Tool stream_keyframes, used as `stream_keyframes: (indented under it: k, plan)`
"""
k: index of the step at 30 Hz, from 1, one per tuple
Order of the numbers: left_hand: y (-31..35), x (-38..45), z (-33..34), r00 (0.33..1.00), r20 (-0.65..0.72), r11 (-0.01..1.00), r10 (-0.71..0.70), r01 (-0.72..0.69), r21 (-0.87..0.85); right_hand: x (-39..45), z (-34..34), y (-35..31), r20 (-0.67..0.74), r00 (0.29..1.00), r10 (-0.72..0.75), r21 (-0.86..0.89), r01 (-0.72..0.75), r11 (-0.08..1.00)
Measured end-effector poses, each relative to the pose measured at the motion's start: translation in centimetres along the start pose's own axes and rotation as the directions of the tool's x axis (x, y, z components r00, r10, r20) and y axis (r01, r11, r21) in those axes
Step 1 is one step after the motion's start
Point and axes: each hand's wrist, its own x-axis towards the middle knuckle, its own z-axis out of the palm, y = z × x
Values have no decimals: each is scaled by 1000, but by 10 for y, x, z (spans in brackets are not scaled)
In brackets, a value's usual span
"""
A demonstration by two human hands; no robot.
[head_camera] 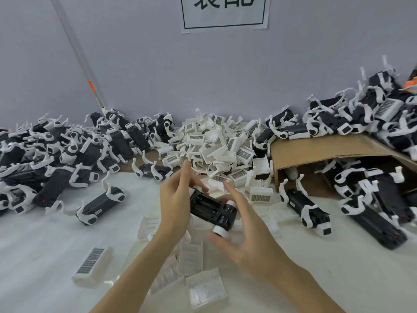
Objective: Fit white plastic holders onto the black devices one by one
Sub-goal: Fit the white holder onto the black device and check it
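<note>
Surface: white table (56, 240) set against a pale wall with a paper sign (224, 13); a brown cardboard sheet (316, 150) lies at the right
Stock: heap of white holders (216, 143) at the back centre; piles of black devices (56, 154) left and right, many already wearing white parts; loose holders (191, 256) lie just below the hands
Device in hand: black device (211, 208) held above the table at centre, tilted, its white round end caps toward the right hand
Left hand: left hand (174, 199) grips the device's far end, fingers wrapped over the top
Right hand: right hand (243, 240) holds nothing, fingers spread, thumb tip touching a cap
Handling: device looks rigid, fairly light and smooth; best held by its long flat sides; holders look thin and brittle, so press on evenly near the corners
</note>
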Motion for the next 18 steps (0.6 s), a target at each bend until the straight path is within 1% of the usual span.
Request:
stream_keyframes:
  k: [3, 6, 10, 12, 13, 15, 17, 18]
  plan:
    - [9, 2, -3, 988, 28, 989, 150, -150, 6, -1, 8, -3, -44, 999, -18, -48, 16, 999]
    - [14, 0, 0, 977, 10, 975, 211, -209, -77, -2, 6, -6, -80, 996, -46, -40, 43, 998]
    - [14, -1, 1, 988, 39, 976, 150, -142, -166, 1, -4, -7, -103, 991, -84, -77, 77, 994]
    - [15, -1, 0, 993, 38, 974, 109, -99, -202, 1, -4, -8, -88, 992, -92, -75, 86, 993]
    - [14, 0, -1, 994, 34, 974, 102, -93, -207, 1, -3, -8, -79, 992, -94, -68, 89, 994]
    - [14, 2, -3, 995, 24, 983, 98, -93, -157, 0, -1, -7, -82, 992, -95, -46, 91, 995]
    - [14, 3, -4, 995, 23, 988, 101, -97, -122, 1, 1, -7, -117, 989, -91, -23, 89, 996]
    - [16, 3, -3, 998, 20, 988, 57, -54, -144, 1, 2, -8, -138, 987, -86, -4, 86, 996]
